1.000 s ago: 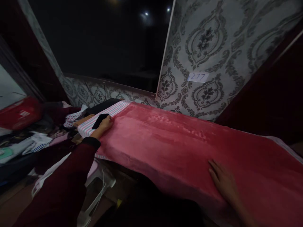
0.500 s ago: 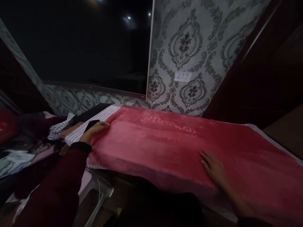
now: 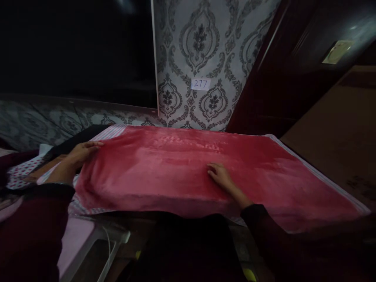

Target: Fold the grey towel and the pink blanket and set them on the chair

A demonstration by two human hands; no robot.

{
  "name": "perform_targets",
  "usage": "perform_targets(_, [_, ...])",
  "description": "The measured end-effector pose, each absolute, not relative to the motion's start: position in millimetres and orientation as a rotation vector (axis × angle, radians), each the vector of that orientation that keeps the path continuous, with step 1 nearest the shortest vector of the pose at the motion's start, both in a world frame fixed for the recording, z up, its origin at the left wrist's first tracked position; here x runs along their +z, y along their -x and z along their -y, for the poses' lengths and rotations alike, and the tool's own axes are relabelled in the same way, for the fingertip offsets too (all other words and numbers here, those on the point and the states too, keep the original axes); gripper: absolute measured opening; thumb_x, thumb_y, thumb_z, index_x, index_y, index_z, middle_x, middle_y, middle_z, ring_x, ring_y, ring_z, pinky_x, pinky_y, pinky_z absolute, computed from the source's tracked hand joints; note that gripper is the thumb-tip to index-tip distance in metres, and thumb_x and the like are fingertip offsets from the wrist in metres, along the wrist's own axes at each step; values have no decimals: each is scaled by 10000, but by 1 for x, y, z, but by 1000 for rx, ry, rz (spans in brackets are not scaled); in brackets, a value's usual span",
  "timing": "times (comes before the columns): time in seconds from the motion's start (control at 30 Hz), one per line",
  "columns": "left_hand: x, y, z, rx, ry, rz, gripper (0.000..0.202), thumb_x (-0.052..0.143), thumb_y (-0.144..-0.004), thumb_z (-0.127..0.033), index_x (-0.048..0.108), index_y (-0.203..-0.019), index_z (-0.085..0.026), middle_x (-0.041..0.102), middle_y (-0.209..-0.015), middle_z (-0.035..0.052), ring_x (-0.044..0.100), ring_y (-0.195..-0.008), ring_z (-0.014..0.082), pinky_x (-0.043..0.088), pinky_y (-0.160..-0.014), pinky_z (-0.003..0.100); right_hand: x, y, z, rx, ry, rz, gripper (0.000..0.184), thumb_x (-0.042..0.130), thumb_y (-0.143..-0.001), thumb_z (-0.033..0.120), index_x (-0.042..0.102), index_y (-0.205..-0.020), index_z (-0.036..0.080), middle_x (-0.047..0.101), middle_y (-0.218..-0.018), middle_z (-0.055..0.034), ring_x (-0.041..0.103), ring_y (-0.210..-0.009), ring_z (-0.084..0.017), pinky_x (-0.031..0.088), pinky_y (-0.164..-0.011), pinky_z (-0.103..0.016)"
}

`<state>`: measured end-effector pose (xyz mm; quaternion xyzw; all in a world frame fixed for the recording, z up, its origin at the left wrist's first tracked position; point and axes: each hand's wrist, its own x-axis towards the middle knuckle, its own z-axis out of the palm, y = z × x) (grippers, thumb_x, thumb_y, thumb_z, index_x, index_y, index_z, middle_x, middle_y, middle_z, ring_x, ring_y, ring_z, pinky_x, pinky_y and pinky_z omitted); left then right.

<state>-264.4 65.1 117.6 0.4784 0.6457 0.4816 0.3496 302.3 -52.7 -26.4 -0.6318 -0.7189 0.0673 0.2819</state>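
Observation:
A red plush cloth point(image 3: 176, 172) with a pale striped edge lies spread over a long, low surface in front of me. At its left end, my left hand point(image 3: 79, 154) is closed on the cloth's edge, fingers on top and the thumb hidden. The fabric is drawn up toward those fingertips and wrinkles below them. Near the middle of the cloth rests my right hand point(image 3: 221, 176), open and slightly bent, with nothing visible in it. A faint band of raised texture crosses the plush behind that hand.
A large dark television point(image 3: 76, 51) hangs above the left part. A paper marked 277 point(image 3: 200, 84) is on the patterned wall. Dotted fabric point(image 3: 25, 172) lies at far left, a pale plastic stool point(image 3: 78, 235) stands below, and a brown cardboard panel point(image 3: 337, 125) is at right.
The view has turned right. My left hand has shifted slightly left, drawing the cloth's edge over part of the striped strip. My right hand has moved further in and left across the cloth.

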Motion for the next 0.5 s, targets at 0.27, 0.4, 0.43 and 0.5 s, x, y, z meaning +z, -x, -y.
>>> perform_targets(0.27, [154,264,-48,1349,-1226,-1577,369,723,-507,-231,744,-869,-162,633,-642,-30,458,-556,96,351,-489,171,-15,-265,12,273,1669,2026,530,654,-870,239,613,-1390,141,576,-1454,-167,512,-1364,-297,365,-1184,-476])
perform_targets(0.4, [166,258,-46,1355,-1263,-1595,435,718,-504,-206,767,-934,-172,680,-704,-18,506,-605,113,369,-508,175,-13,-256,1,301,1703,2049,557,668,-878,267,591,-1418,154,548,-1489,-162,470,-1403,-307,338,-1197,-490])
perform_targets(0.43, [168,257,-47,1343,-1257,-1609,456,708,-504,-192,770,-955,-168,680,-696,-18,503,-596,111,362,-505,174,-14,-253,-1,301,1720,2047,565,673,-879,278,587,-1422,148,537,-1497,-168,458,-1411,-313,334,-1198,-493])
perform_targets(0.5, [170,253,-49,1345,-1235,-1627,467,692,-507,-170,770,-967,-155,656,-647,-26,474,-552,100,336,-489,175,-16,-249,-5,297,1749,2043,588,687,-877,300,578,-1432,140,512,-1516,-182,439,-1421,-324,333,-1193,-497])
